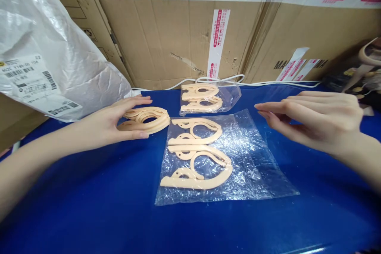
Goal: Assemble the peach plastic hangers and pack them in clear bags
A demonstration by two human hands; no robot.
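My left hand is spread around a small stack of beige folding hangers on the blue table. Its thumb lies along the near side and its fingers along the far side. Over the table on the right, my right hand hovers with thumb and index fingertips drawn close together and nothing visible between them. Between the hands lies a clear plastic bag with folded beige hangers flat inside, its right part holding only wrinkled film. Behind it sits a second clear bag with more hangers.
Large cardboard boxes with printed tape stand along the back of the blue table. A silvery plastic parcel with a label leans in from the left. A white cable runs along the boxes. Dark clutter sits at the far right.
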